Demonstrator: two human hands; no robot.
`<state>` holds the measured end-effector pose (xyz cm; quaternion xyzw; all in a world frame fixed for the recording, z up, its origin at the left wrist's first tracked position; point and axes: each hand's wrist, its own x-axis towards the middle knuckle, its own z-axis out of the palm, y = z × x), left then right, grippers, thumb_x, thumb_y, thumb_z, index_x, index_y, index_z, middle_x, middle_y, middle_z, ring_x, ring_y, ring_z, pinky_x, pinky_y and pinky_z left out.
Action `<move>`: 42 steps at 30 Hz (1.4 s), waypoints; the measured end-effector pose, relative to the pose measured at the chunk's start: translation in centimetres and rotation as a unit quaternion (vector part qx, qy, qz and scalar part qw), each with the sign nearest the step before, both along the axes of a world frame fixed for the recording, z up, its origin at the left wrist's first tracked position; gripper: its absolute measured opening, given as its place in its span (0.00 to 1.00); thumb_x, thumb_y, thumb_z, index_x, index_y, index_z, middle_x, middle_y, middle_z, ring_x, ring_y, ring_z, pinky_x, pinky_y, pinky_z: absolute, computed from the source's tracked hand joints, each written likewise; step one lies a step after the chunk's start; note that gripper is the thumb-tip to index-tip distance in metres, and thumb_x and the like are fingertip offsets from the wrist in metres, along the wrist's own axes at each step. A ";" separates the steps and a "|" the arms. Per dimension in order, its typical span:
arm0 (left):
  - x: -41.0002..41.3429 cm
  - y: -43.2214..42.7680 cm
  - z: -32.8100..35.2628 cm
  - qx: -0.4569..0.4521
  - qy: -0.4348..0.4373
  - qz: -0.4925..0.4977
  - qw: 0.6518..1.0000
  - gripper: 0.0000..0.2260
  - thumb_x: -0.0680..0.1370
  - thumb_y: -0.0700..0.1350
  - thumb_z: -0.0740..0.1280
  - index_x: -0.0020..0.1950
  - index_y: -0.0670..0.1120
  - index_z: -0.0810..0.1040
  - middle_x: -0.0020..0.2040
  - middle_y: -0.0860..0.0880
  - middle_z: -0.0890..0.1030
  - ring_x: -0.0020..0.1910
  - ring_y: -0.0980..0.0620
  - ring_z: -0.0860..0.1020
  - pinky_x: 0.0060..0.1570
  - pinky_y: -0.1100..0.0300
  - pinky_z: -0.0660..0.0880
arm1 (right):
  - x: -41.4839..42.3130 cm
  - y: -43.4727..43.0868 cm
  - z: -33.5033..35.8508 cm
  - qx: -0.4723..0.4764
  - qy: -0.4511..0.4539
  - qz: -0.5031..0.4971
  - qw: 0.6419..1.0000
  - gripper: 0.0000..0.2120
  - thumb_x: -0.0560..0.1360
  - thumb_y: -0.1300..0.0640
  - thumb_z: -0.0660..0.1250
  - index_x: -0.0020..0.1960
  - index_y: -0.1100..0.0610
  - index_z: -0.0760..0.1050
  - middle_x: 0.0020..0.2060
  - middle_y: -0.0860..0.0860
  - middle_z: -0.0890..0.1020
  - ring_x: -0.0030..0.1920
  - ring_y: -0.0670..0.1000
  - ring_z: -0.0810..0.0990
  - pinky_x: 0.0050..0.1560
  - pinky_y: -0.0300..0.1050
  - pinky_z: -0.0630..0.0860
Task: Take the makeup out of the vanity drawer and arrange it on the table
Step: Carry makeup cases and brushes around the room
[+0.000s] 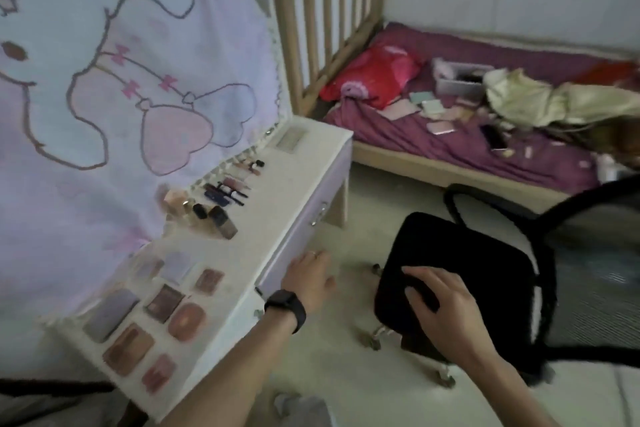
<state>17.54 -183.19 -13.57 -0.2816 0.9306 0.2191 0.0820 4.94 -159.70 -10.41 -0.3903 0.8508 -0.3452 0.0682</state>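
Note:
The white vanity table (277,198) runs from lower left to upper middle. Several eyeshadow and blush palettes (162,302) lie in rows on its near end. Further along stand small bottles (214,218), then a row of lip glosses and pencils (235,180). The lilac drawer front (304,236) looks closed, flush with the table. My left hand (308,276), a black watch on its wrist, presses flat against the drawer front. My right hand (440,302) rests with spread fingers on the black chair seat (460,253).
A black office chair with a mesh back (588,274) stands right of the vanity. A cartoon-print cloth (121,80) hangs behind the table. A wooden bed (450,135) with purple sheet holds a red pillow, boxes and scattered items. Crumpled cloth (298,406) lies on the floor.

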 end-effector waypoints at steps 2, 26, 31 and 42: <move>-5.9 6.0 2.6 0.006 0.072 -0.068 0.995 0.23 0.80 0.50 0.63 0.75 0.53 0.66 0.69 0.48 0.75 0.67 0.45 0.72 0.63 0.51 0.71 | -1.7 6.5 2.6 -0.034 0.032 -0.068 0.997 0.15 0.75 0.57 0.74 0.61 0.48 0.82 0.56 0.39 0.79 0.59 0.43 0.74 0.60 0.39 0.70; -43.7 69.5 15.8 0.100 0.204 -0.640 0.734 0.20 0.78 0.51 0.66 0.71 0.53 0.72 0.66 0.51 0.77 0.65 0.51 0.74 0.66 0.52 0.70 | -11.3 61.5 11.9 -0.003 0.066 -0.675 0.735 0.09 0.78 0.51 0.69 0.56 0.41 0.81 0.55 0.34 0.79 0.62 0.41 0.72 0.58 0.33 0.65; -48.0 79.2 16.7 0.125 0.213 -0.684 0.687 0.19 0.79 0.53 0.65 0.70 0.56 0.72 0.66 0.54 0.76 0.64 0.53 0.73 0.65 0.53 0.70 | -12.6 68.1 13.9 0.027 0.075 -0.719 0.691 0.09 0.78 0.51 0.69 0.57 0.42 0.81 0.55 0.35 0.79 0.62 0.40 0.71 0.59 0.31 0.65; -53.4 103.8 18.7 0.155 0.203 -0.776 0.577 0.20 0.79 0.52 0.66 0.71 0.56 0.72 0.67 0.54 0.74 0.66 0.53 0.71 0.65 0.55 0.70 | -16.9 87.2 15.7 0.048 0.106 -0.796 0.594 0.10 0.77 0.52 0.71 0.57 0.42 0.81 0.54 0.36 0.79 0.60 0.42 0.71 0.60 0.35 0.65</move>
